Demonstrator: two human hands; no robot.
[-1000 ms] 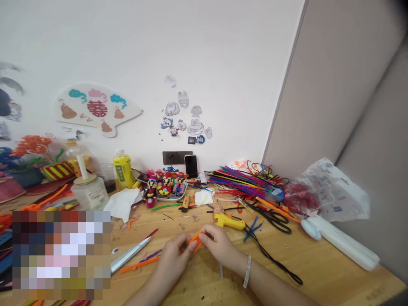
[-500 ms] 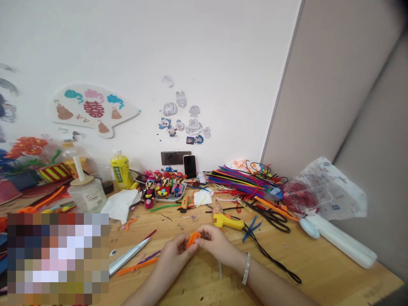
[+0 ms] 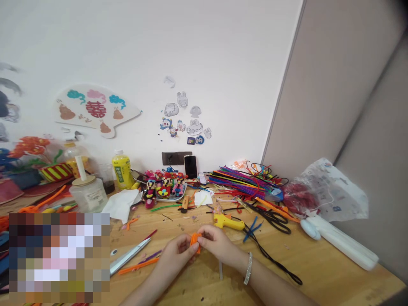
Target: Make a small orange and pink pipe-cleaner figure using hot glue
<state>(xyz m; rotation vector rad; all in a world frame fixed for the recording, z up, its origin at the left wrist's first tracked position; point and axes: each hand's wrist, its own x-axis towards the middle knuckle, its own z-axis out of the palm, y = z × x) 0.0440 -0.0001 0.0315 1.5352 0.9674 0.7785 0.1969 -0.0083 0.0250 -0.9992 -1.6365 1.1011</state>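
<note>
The left hand and the right hand are both closing on a short, folded orange pipe cleaner, pinching it between their fingers and thumbs and holding it just above the worktop. Its middle is partly hidden by the fingers. If either pinch is loosening, the springy folds could be slipping open, and a cut wire end could be pricking a fingertip, though I cannot see the ends from here.

A dropped piece could be getting lost among the loose orange stem and purple stem lying near the left hand. Just beyond them, a silver blade is lying with its point toward the far side, so a quick reach left could be bringing a wrist against its edge.

On the other side, the black cord is trailing from a yellow glue gun and curving past the right forearm. A sudden pull of that arm could be snagging the cord and dragging the gun. I cannot tell whether it is hot.
</note>
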